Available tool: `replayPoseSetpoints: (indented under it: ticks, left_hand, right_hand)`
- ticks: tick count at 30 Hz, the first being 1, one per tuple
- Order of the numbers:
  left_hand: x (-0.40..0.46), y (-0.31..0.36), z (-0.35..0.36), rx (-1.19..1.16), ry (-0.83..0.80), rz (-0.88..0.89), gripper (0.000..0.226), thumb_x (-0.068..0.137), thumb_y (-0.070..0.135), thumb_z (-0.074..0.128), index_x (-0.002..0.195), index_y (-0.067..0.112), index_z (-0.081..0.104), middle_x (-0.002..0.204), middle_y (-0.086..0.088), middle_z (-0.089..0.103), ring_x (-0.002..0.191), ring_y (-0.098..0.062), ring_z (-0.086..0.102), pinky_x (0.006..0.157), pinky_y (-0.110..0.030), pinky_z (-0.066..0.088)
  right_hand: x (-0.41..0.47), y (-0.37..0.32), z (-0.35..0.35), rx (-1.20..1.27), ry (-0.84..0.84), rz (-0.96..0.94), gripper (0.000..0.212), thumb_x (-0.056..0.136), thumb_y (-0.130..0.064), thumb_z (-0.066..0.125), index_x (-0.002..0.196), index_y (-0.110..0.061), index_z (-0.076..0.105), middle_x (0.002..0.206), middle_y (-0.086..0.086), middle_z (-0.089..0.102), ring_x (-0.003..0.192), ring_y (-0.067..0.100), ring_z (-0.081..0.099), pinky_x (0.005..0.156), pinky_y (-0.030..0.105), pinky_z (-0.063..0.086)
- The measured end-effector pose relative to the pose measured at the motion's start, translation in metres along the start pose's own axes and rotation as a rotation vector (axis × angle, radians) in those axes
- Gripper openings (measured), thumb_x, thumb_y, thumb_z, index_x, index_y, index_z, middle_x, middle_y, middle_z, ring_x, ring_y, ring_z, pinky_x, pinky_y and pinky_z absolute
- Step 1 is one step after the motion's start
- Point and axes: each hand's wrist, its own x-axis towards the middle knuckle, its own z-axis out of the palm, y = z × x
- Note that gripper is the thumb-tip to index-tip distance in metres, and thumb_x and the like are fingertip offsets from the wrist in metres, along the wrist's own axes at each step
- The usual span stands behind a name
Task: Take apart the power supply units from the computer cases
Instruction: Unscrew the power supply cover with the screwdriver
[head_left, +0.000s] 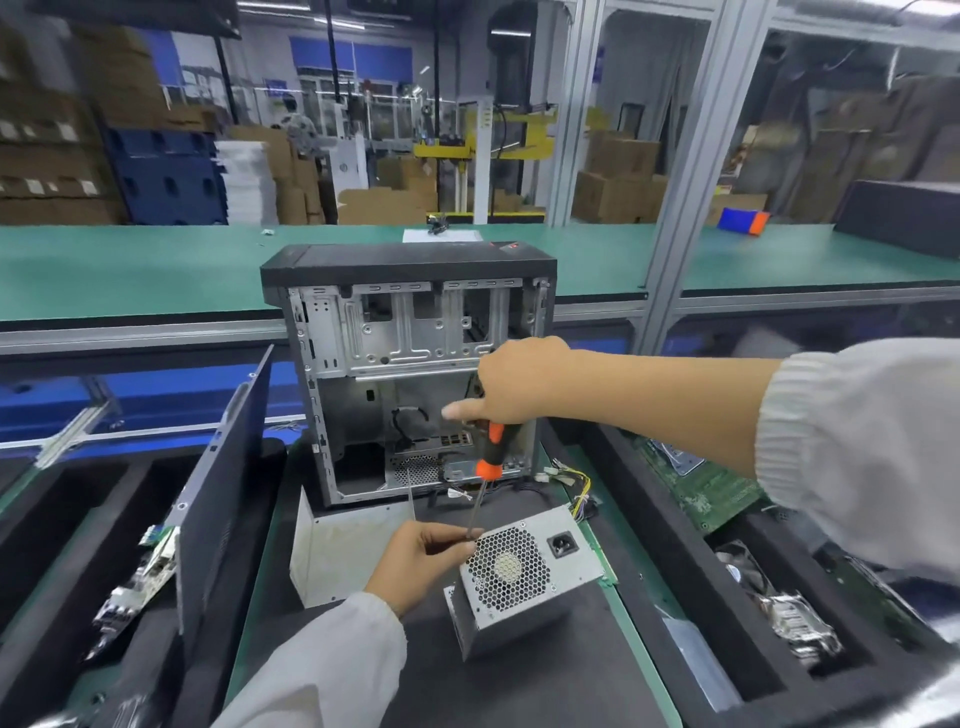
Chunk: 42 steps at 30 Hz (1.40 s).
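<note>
An open black computer case (410, 364) stands upright on the bench, its bare metal interior facing me. In front of it a silver power supply unit (519, 577) sits on the dark mat, fan grille and power socket turned toward me, with its wire bundle (576, 488) trailing back to the case. My right hand (514, 384) grips the orange and black handle of a screwdriver (488, 457), shaft pointing down. My left hand (423, 561) pinches the shaft's tip at the unit's upper left corner.
A dark side panel (223, 499) leans upright left of the case. A loose metal plate (343, 551) lies before the case. Foam trays hold boards at left (140, 582) and a green circuit board (717, 488) and metal parts (795, 618) at right.
</note>
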Motion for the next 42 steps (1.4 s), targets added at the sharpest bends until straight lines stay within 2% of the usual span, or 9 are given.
replayPoseSetpoints:
  ticks: [6,12,16,20,24,29,33,37,42]
  left_hand:
    - [0.005,0.004,-0.006,0.081,0.063,-0.022,0.016,0.086,0.003,0.070,0.099,0.011,0.076,0.089,0.004,0.076,0.089,-0.005,0.069,0.084,-0.014,0.050]
    - [0.014,0.008,-0.007,0.420,0.104,0.055,0.002,0.082,0.020,0.077,0.084,0.021,0.077,0.080,0.009,0.074,0.077,-0.004,0.067,0.072,-0.013,0.049]
    - [0.018,0.003,-0.007,0.617,0.154,0.102,0.011,0.083,0.030,0.076,0.080,0.020,0.072,0.080,0.010,0.068,0.078,-0.007,0.063,0.077,-0.026,0.052]
    - [0.016,0.005,-0.003,0.670,0.184,0.097,0.015,0.083,0.033,0.075,0.072,0.031,0.065,0.081,0.012,0.067,0.079,-0.004,0.062,0.078,-0.029,0.053]
    - [0.016,0.013,-0.003,0.679,0.202,0.095,0.011,0.081,0.031,0.077,0.078,0.021,0.072,0.080,0.012,0.067,0.079,-0.008,0.063,0.076,-0.022,0.050]
    - [0.011,0.018,-0.003,0.627,0.230,0.080,0.015,0.082,0.028,0.076,0.085,0.014,0.076,0.082,0.008,0.070,0.080,-0.007,0.064,0.080,-0.020,0.050]
    - [0.008,0.020,-0.003,0.605,0.215,0.091,0.012,0.082,0.027,0.077,0.084,0.015,0.076,0.081,0.009,0.071,0.078,-0.006,0.065,0.076,-0.015,0.049]
    - [0.008,0.020,-0.001,0.671,0.231,0.100,0.015,0.083,0.033,0.074,0.087,0.018,0.076,0.081,0.010,0.070,0.077,-0.005,0.063,0.076,-0.018,0.050]
    - [0.007,0.019,0.001,0.716,0.255,0.131,0.020,0.086,0.034,0.072,0.088,0.014,0.074,0.082,0.008,0.067,0.076,-0.005,0.058,0.074,-0.014,0.044]
  right_hand:
    - [-0.007,0.001,0.009,0.151,0.086,-0.326,0.027,0.093,-0.040,0.058,0.103,-0.015,0.057,0.090,-0.001,0.046,0.087,0.022,0.052,0.070,0.032,0.042]
    - [-0.002,0.008,0.006,0.523,0.057,-0.499,0.039,0.080,-0.010,0.072,0.115,-0.021,0.058,0.104,-0.004,0.046,0.093,0.014,0.050,0.076,0.024,0.037]
    - [0.003,0.012,0.015,0.529,0.055,-0.500,0.040,0.082,-0.034,0.074,0.113,-0.016,0.055,0.093,-0.006,0.055,0.087,0.015,0.052,0.064,0.024,0.038]
    - [0.010,0.004,0.019,0.175,0.274,-0.295,0.064,0.086,-0.071,0.041,0.067,-0.011,0.046,0.062,0.000,0.044,0.053,0.016,0.044,0.043,0.028,0.025]
    - [0.017,-0.002,0.017,0.020,0.312,-0.320,0.056,0.098,-0.055,0.033,0.068,-0.010,0.043,0.061,0.000,0.042,0.051,0.015,0.039,0.043,0.027,0.025]
    - [0.023,0.009,-0.004,0.259,-0.073,-0.590,0.015,0.099,-0.022,0.049,0.112,-0.014,0.047,0.091,0.000,0.050,0.073,0.016,0.052,0.058,0.027,0.042]
    - [0.024,0.006,-0.010,0.534,-0.261,-0.538,0.034,0.091,-0.028,0.065,0.118,-0.013,0.049,0.097,0.004,0.057,0.066,0.015,0.066,0.053,0.024,0.054]
    - [0.030,-0.012,0.001,0.193,0.126,-0.336,0.065,0.083,-0.073,0.045,0.088,-0.008,0.049,0.074,0.006,0.054,0.060,0.020,0.056,0.046,0.032,0.042]
    - [0.035,-0.015,0.002,0.052,0.165,-0.397,0.039,0.098,-0.048,0.043,0.086,-0.012,0.046,0.070,0.003,0.048,0.060,0.020,0.049,0.047,0.030,0.034]
